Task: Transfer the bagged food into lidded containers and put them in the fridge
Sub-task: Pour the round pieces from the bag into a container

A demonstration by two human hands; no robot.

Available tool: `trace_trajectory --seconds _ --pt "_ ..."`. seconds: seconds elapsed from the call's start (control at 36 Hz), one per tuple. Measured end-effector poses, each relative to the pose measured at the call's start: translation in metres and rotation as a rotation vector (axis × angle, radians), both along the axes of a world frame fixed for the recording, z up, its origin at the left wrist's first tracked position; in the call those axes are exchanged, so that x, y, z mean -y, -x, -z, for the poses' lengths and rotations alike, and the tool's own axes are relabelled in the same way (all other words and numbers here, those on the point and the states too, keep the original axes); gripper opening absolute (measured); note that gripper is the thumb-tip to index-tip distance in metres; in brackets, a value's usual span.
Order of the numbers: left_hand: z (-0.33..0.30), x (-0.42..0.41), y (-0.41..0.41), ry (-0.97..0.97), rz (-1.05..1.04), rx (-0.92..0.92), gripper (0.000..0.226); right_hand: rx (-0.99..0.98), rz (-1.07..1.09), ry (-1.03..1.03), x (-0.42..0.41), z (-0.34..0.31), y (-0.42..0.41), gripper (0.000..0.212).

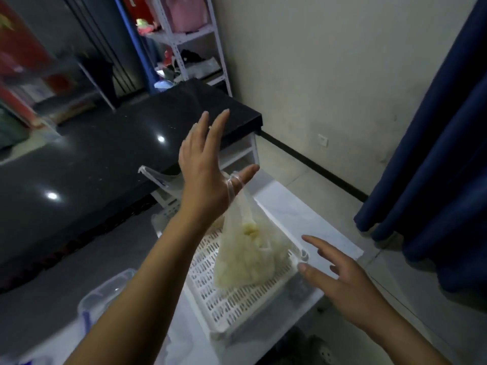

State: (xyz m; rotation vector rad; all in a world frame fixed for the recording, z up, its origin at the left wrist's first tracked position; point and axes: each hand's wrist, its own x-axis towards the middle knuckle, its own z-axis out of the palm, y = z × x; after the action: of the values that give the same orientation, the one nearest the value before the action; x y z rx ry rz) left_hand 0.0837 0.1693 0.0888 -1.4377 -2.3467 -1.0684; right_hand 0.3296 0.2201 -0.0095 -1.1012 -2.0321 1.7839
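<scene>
Fingers of the left hand [208,175] were spread straight and wide, nothing clenched; the thin clear plastic bag of pale yellowish food [247,256] hung only by its twisted handle loop, which ran round the base of the thumb. Carried that way, I judged, the bag could dangle free while the palm stayed clear. It hung above the white slotted plastic basket [226,306], its bottom close to the basket floor or just touching it; I could not tell which. The basket sat in what looked like a pulled-out white drawer or shelf [311,217] below the glossy black countertop [105,154].

Over on the other side, the right hand [345,283] hovered relaxed with loose straight fingers, holding nothing, just beside the basket's near corner and the bag's lower end, probably placed to steady or catch the swinging load.

A clear lidded plastic container with blue clips [102,299] waited near the left forearm on the grey surface, apart from the bag. By my reckoning the food had not yet gone into it, so the transfer was at its beginning. The thin film looked liable to slip off the thumb.
</scene>
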Motion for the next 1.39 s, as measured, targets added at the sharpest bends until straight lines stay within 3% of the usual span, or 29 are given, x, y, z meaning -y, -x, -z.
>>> trace_trajectory --seconds 0.08,0.33,0.42,0.5,0.56,0.64,0.75,0.81,0.89,0.97,1.11,1.22,1.31,1.39 --pt "-0.023 0.006 -0.002 0.044 -0.046 -0.133 0.093 -0.013 -0.066 0.020 -0.013 -0.004 0.005 0.054" --pt "-0.102 -0.006 -0.014 0.233 -0.127 -0.612 0.095 -0.184 -0.048 0.210 -0.032 -0.005 0.013 0.086" --pt "-0.129 -0.015 -0.022 0.293 -0.133 -0.755 0.099 -0.259 -0.015 0.396 -0.039 -0.001 0.012 0.093" --pt "-0.152 -0.027 -0.031 0.325 -0.143 -0.869 0.100 -0.303 -0.050 0.601 -0.048 0.006 0.011 0.123" --pt "-0.163 -0.034 -0.037 0.315 -0.177 -0.913 0.100 -0.311 -0.047 0.721 -0.051 0.007 0.010 0.132" --pt "-0.173 -0.032 -0.044 0.238 -0.221 -0.900 0.100 -0.371 -0.005 0.918 -0.064 0.011 0.008 0.116" --pt "-0.161 -0.008 -0.047 0.115 -0.262 -0.798 0.094 -0.530 -0.322 1.228 -0.079 -0.005 0.007 0.090" --pt "-0.147 0.009 -0.043 0.109 -0.312 -0.704 0.091 -0.626 -0.357 1.348 -0.079 -0.003 0.012 0.066" --pt "-0.128 0.038 -0.038 0.093 -0.386 -0.566 0.086 -0.539 -0.339 1.263 -0.080 0.003 0.022 0.063" --pt "-0.117 0.067 -0.035 0.098 -0.450 -0.555 0.082 -0.497 -0.303 1.173 -0.068 0.001 0.031 0.080" --pt "-0.098 0.113 -0.033 0.169 -0.572 -0.506 0.081 -0.450 -0.310 1.086 -0.061 -0.004 0.045 0.068" --pt "-0.070 0.150 -0.026 0.215 -0.678 -0.417 0.079 -0.461 -0.380 0.948 -0.062 -0.013 0.056 0.079" --pt "-0.043 0.178 -0.018 0.259 -0.744 -0.292 0.076 -0.450 -0.462 0.798 -0.059 -0.018 0.069 0.056" --pt "-0.015 0.203 -0.009 0.268 -0.814 -0.194 0.076 -0.393 -0.509 0.680 -0.050 -0.018 0.083 0.063"
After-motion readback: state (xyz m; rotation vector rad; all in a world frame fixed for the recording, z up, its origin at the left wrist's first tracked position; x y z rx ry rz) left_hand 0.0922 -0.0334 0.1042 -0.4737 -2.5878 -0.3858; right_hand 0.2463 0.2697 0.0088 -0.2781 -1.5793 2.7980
